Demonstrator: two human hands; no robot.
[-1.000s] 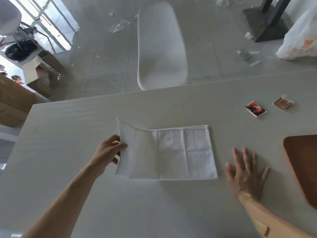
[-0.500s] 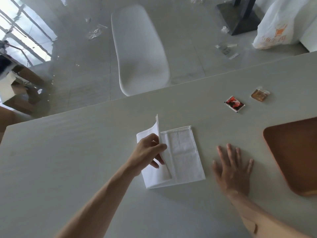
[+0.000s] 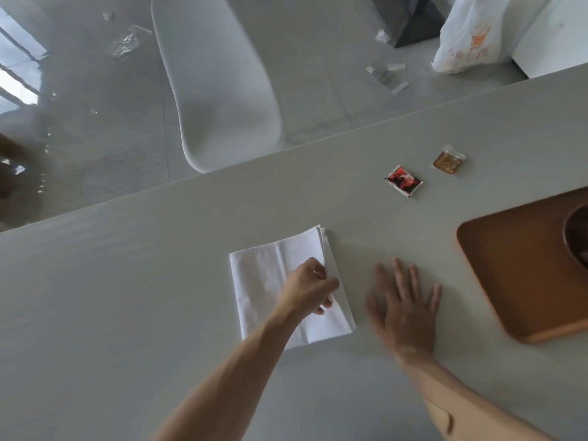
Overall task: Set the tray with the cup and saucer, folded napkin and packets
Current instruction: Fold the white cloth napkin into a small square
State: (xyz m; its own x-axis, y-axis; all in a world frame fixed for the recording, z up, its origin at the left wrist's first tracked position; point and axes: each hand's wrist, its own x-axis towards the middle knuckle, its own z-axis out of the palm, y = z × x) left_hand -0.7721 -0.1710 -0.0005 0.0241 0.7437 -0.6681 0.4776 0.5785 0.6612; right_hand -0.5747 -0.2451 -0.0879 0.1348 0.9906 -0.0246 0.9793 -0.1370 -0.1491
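A white cloth napkin point(image 3: 264, 281) lies folded into a rectangle on the grey table point(image 3: 127, 281). My left hand point(image 3: 310, 289) rests on its right half, fingers pinching the folded edge. My right hand point(image 3: 402, 302) lies flat and spread on the table just right of the napkin, holding nothing. A brown wooden tray point(image 3: 509, 265) sits at the right edge of view, with a dark round object point(image 3: 577, 240) on it, cut off by the frame. A red packet point(image 3: 403, 180) and a small amber packet point(image 3: 448, 160) lie on the table beyond the tray.
A white chair point(image 3: 219, 84) stands at the table's far edge. On the floor beyond are a white plastic bag point(image 3: 477, 33), scraps of wrapping point(image 3: 386, 76) and a dark table base point(image 3: 410, 20).
My left hand has carried the napkin's left flap over to the right, folding it shut onto the other half. My right hand stayed flat beside it. The view has shifted right.
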